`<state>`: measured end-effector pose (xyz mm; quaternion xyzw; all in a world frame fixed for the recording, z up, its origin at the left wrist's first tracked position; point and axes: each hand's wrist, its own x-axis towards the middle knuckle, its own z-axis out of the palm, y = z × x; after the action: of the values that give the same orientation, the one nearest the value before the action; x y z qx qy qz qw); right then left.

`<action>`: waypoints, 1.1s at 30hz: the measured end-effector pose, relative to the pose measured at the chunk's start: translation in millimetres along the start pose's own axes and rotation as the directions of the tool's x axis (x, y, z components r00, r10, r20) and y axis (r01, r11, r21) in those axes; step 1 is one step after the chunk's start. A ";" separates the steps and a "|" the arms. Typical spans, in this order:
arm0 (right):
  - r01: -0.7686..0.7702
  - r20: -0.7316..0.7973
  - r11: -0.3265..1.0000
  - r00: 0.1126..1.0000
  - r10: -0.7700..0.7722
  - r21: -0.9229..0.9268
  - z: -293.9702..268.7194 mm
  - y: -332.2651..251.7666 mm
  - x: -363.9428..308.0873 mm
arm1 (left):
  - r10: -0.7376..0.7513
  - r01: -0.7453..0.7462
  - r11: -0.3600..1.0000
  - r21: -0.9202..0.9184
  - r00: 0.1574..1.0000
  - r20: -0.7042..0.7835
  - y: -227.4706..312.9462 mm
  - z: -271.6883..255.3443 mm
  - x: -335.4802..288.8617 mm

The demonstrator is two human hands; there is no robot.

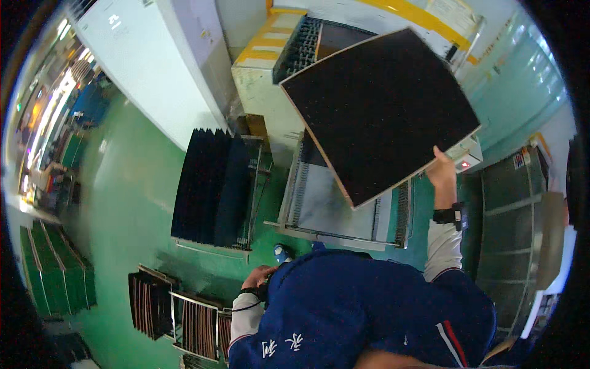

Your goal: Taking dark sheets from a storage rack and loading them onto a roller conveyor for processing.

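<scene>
Here in the head view, one dark panel (pixel 381 117) takes centre stage, up in front of the person, above the ridge-sided cart (pixel 335 238) and overlapping the front of the roller machine (pixel 258 92). It sits diamond-wise: one corner points to the machine, the opposite one back toward the person, the other two out left and right. It looks nearly square, so no long axis can be told.

And the right hand (pixel 441 172) has it, clamped on the lower right edge, thumb over the dark face; that's one hand on one panel! The left hand (pixel 263 277) is down by the waist, well apart from the panel; its fingers are partly hidden, so whether they are together or gripping anything, I cannot tell.

Now the count: two hands, one held panel, one cart beneath it, one more dark sheet (pixel 344 40) on the rollers. To the left stands one row of upright dark sheets (pixel 209 190), packed too tightly to number. Lower left, two racks of brown-edged boards (pixel 198 323) show clearly, a third partly behind the sleeve. One blue-and-white shoe (pixel 281 252) peeks out on the green floor (pixel 132 190).
</scene>
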<state>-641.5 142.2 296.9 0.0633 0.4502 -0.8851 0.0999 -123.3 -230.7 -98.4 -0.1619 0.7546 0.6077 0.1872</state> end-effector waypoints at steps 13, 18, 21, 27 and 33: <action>-0.120 -0.062 0.934 0.987 0.149 0.337 -35.3 76.3 -13.1 | -0.302 0.308 0.934 -0.183 0.951 0.060 86.1 -19.9 11.7; -0.336 -0.025 0.907 0.935 0.354 0.254 -40.7 98.4 -6.8 | -0.207 0.204 0.959 -0.195 0.978 0.003 57.1 -13.6 20.6; -0.447 0.015 0.880 0.892 0.451 0.157 -29.8 103.0 -15.7 | -0.172 0.171 0.979 -0.112 0.985 0.006 51.8 -12.4 15.1; -0.534 0.040 0.839 0.845 0.533 0.100 -8.9 120.1 -10.9 | -0.046 0.049 0.996 -0.076 0.998 0.044 -8.1 -9.1 13.7; -0.397 -0.016 0.908 0.915 0.403 0.132 -29.5 112.8 1.8 | -0.165 0.155 0.971 0.184 0.985 0.042 97.7 -1.1 13.3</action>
<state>-616.2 101.1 190.7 0.1793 0.3729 -0.8709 0.2652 -181.2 -211.6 -20.9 -0.1873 0.7853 0.5242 0.2710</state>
